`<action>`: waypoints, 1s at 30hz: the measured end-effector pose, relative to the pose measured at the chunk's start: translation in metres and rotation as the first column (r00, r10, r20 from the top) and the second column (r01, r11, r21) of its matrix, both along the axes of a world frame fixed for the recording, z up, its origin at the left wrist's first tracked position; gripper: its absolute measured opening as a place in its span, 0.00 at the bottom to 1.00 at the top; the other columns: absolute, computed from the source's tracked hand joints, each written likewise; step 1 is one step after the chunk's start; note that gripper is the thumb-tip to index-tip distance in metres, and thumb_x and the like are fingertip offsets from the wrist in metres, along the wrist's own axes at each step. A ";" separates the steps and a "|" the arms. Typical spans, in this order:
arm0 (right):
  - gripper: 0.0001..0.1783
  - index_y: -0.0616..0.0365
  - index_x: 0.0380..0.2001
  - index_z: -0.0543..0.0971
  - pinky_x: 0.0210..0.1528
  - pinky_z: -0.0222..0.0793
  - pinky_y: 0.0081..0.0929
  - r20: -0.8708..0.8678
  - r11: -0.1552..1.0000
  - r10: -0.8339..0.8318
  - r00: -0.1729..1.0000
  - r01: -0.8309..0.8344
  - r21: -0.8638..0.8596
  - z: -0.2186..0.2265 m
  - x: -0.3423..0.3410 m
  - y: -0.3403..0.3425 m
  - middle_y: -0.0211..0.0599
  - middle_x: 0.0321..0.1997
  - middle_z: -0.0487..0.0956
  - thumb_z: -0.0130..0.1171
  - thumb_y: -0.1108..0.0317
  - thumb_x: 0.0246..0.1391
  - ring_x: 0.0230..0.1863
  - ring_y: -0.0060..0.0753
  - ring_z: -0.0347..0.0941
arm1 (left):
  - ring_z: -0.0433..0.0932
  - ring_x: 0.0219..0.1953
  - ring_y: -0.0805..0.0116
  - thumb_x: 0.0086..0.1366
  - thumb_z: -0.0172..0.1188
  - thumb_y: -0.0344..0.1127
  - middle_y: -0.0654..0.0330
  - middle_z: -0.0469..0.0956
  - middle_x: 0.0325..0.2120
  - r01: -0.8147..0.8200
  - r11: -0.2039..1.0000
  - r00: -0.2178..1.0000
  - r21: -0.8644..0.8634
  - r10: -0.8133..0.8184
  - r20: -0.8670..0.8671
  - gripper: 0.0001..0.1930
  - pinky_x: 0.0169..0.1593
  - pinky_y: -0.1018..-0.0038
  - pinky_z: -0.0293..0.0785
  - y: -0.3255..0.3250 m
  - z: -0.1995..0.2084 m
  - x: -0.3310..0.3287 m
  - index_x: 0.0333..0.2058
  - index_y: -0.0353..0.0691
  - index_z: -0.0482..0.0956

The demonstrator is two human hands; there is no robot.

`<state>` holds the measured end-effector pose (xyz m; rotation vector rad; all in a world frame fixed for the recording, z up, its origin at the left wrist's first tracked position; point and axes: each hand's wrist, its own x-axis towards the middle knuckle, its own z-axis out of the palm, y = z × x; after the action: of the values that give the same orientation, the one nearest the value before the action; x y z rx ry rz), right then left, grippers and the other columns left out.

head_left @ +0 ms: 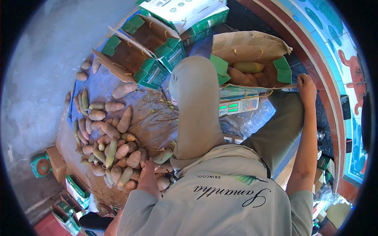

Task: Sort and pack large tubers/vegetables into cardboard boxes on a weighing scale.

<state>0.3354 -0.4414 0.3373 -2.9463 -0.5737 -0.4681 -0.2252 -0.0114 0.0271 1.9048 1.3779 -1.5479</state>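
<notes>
My left hand (149, 167) reaches down into the near right side of a heap of pinkish-brown roots (134, 159) that look like sweet potatoes. A greenish long root (162, 156) lies just beside it. Its fingers are mostly hidden, so a grip on a root cannot be made out. At the right, my right hand (306, 85) is closed at the edge of the front flap of an opened green carton (283, 70). Inside that carton lie several pinkish roots (238, 76) and a green one (249, 67). The carton rests on a digital scale (249, 105) with lit green displays.
Two opened cartons (151, 74) with bare brown insides stand at the far left, beside a closed white-topped carton (179, 13). A blue sheet (94, 84) with soil lies under the roots. A red-brown ledge (330, 82) curves along the right. Another person's dark-clad leg (94, 221) shows at lower left.
</notes>
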 end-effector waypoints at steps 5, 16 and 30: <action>0.09 0.59 0.31 0.75 0.36 0.68 0.39 0.025 1.000 0.029 0.999 -0.029 0.004 0.000 -0.001 -0.005 0.45 0.33 0.75 0.51 0.65 0.54 0.36 0.52 0.72 | 0.60 0.60 0.53 0.47 0.65 0.53 0.57 0.54 0.60 0.123 0.992 0.992 -0.006 -0.123 -0.001 0.44 0.58 0.52 0.61 -0.006 0.006 0.009 0.61 0.56 0.52; 0.08 0.59 0.31 0.75 0.35 0.67 0.39 0.000 0.997 0.072 0.997 -0.072 0.013 0.000 0.002 0.001 0.46 0.32 0.75 0.51 0.66 0.54 0.35 0.52 0.72 | 0.56 0.62 0.54 0.49 0.63 0.47 0.54 0.50 0.63 0.180 0.983 0.941 -0.037 -0.161 0.297 0.39 0.58 0.51 0.60 -0.042 -0.005 0.059 0.60 0.56 0.57; 0.07 0.58 0.30 0.75 0.36 0.67 0.39 0.017 0.999 0.036 0.999 -0.035 -0.009 0.001 -0.002 0.003 0.44 0.33 0.75 0.50 0.67 0.52 0.35 0.50 0.72 | 0.57 0.63 0.56 0.58 0.54 0.38 0.54 0.61 0.58 0.691 0.722 0.701 -0.019 -0.665 0.258 0.27 0.53 0.49 0.63 -0.057 -0.023 0.073 0.57 0.59 0.60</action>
<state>0.3337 -0.4381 0.3384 -2.9380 -0.6306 -0.4885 -0.1523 -0.0687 0.0045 2.5870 0.4540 -1.5545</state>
